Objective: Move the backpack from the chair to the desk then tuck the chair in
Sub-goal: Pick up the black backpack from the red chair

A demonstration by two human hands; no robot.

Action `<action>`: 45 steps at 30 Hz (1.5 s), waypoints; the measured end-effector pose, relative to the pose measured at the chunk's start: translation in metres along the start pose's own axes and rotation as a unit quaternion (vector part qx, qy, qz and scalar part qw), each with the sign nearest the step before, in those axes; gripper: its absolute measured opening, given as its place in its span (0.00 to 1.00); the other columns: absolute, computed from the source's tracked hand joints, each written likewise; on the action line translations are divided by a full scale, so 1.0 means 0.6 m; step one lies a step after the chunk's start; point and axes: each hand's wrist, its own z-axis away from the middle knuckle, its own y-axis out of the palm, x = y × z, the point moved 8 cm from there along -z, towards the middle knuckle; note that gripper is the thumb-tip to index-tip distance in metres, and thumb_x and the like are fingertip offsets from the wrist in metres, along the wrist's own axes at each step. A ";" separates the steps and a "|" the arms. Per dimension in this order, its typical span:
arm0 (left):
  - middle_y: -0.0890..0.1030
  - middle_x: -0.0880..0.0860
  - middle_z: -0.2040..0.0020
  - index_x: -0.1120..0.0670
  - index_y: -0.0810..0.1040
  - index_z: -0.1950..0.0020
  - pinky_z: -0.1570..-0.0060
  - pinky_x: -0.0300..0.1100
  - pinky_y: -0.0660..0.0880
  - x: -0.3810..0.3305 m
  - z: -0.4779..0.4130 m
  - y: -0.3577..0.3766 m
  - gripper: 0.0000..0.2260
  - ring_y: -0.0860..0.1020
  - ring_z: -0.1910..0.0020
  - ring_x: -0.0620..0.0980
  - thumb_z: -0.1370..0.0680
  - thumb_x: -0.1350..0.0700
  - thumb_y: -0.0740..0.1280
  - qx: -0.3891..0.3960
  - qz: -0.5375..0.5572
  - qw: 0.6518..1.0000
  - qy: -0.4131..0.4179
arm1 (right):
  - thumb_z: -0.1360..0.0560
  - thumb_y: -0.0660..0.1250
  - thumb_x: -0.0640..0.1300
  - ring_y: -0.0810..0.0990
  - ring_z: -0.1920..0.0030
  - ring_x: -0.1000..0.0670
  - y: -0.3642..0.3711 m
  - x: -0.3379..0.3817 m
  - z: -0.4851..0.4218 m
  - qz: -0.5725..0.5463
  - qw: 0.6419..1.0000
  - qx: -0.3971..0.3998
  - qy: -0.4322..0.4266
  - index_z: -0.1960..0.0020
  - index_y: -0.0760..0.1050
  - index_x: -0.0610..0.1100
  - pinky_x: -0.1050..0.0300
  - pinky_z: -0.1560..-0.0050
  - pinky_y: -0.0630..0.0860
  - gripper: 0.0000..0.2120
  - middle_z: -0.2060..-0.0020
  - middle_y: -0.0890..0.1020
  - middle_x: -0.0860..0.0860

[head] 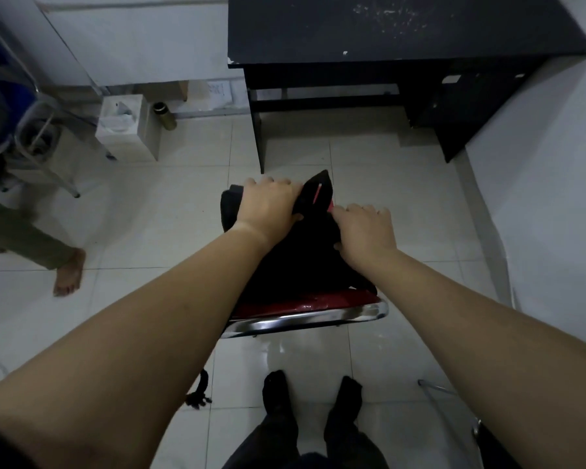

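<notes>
Black backpack (305, 252) is sitting on a red chair (305, 308) short of the desk (386, 32). The left hand (268, 204) is gripping its top; the right hand (364, 228) is clutching fabric just beside.

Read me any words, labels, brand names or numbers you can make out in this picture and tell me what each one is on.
No text can be read in this view.
White paper on the wall by the desk: faint marks, too blurred to read.
Pale stickers on the desk's drawer front: too small to tell.
Backpack on the chair: a red stripe, no readable brand.
</notes>
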 end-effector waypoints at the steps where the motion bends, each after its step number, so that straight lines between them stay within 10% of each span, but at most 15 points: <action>1: 0.81 0.53 0.46 0.51 0.75 0.41 0.44 0.54 0.70 0.004 -0.009 -0.015 0.15 0.78 0.46 0.58 0.24 0.45 0.67 -0.022 -0.003 1.000 0.001 | 0.28 0.71 0.42 0.79 0.46 0.40 -0.016 -0.007 -0.011 -0.019 1.000 -0.021 0.002 0.42 0.74 0.46 0.52 0.54 0.66 0.16 0.47 0.81 0.46; 14: 0.82 0.50 0.52 0.50 0.75 0.48 0.50 0.51 0.68 0.023 0.011 -0.074 0.14 0.79 0.53 0.56 0.29 0.44 0.65 -0.096 0.049 0.994 0.007 | 0.30 0.72 0.41 0.76 0.49 0.40 -0.079 -0.018 -0.039 -0.124 0.989 -0.075 -0.007 0.50 0.71 0.46 0.50 0.59 0.71 0.13 0.51 0.77 0.46; 18: 0.82 0.46 0.56 0.46 0.75 0.49 0.55 0.45 0.69 -0.006 0.110 0.015 0.14 0.81 0.58 0.52 0.29 0.41 0.65 0.003 0.105 0.994 0.014 | 0.32 0.73 0.44 0.80 0.51 0.42 0.008 0.011 0.032 -0.156 0.987 0.017 -0.041 0.50 0.70 0.50 0.49 0.54 0.74 0.15 0.53 0.80 0.50; 22: 0.80 0.40 0.54 0.42 0.77 0.48 0.54 0.41 0.75 -0.009 0.177 0.105 0.25 0.79 0.57 0.42 0.30 0.25 0.57 0.274 0.263 0.925 0.011 | 0.34 0.72 0.62 0.79 0.53 0.48 0.108 0.010 0.095 -0.215 0.947 0.238 -0.032 0.53 0.68 0.55 0.52 0.53 0.68 0.19 0.57 0.78 0.58; 26: 0.85 0.55 0.52 0.56 0.81 0.47 0.47 0.45 0.75 0.046 0.127 0.137 0.26 0.83 0.50 0.55 0.17 0.40 0.49 0.315 0.378 0.857 -0.152 | 0.43 0.61 0.84 0.79 0.51 0.53 0.124 -0.020 0.069 -0.389 0.861 0.316 0.081 0.54 0.81 0.50 0.52 0.48 0.73 0.40 0.54 0.81 0.54; 29: 0.83 0.60 0.42 0.59 0.78 0.39 0.44 0.45 0.75 0.067 0.111 0.168 0.15 0.81 0.43 0.59 0.18 0.52 0.59 0.339 0.283 0.877 -0.188 | 0.31 0.63 0.74 0.79 0.54 0.54 0.134 -0.030 0.035 -0.407 0.849 0.321 0.100 0.56 0.82 0.46 0.55 0.50 0.72 0.31 0.58 0.81 0.56; 32: 0.75 0.53 0.32 0.44 0.78 0.37 0.31 0.51 0.67 0.033 0.124 0.180 0.20 0.73 0.33 0.57 0.27 0.43 0.62 0.409 0.196 0.882 -0.130 | 0.25 0.70 0.58 0.78 0.62 0.53 0.154 -0.037 -0.005 -0.376 0.874 0.296 0.086 0.59 0.80 0.43 0.57 0.61 0.71 0.18 0.64 0.79 0.52; 37: 0.78 0.55 0.35 0.48 0.79 0.45 0.48 0.45 0.66 -0.023 0.138 0.212 0.17 0.74 0.44 0.53 0.24 0.44 0.55 0.482 0.265 0.823 -0.142 | 0.27 0.68 0.47 0.70 0.69 0.48 0.196 -0.048 -0.047 -0.323 0.899 0.273 0.114 0.65 0.70 0.46 0.56 0.69 0.62 0.11 0.71 0.70 0.49; 40: 0.73 0.56 0.28 0.52 0.77 0.33 0.34 0.47 0.65 -0.016 0.113 0.219 0.26 0.72 0.31 0.56 0.19 0.39 0.50 0.475 0.217 0.841 -0.145 | 0.27 0.67 0.49 0.78 0.59 0.47 0.242 -0.043 -0.047 -0.292 0.899 0.296 0.139 0.52 0.74 0.44 0.56 0.65 0.70 0.09 0.58 0.79 0.47; 45: 0.71 0.60 0.27 0.60 0.72 0.29 0.30 0.48 0.64 0.011 0.069 0.244 0.23 0.69 0.28 0.59 0.15 0.48 0.49 0.469 0.143 0.858 -0.151 | 0.27 0.62 0.66 0.69 0.28 0.39 0.335 -0.030 -0.013 -0.205 0.858 0.434 0.181 0.23 0.61 0.43 0.46 0.29 0.67 0.40 0.26 0.68 0.43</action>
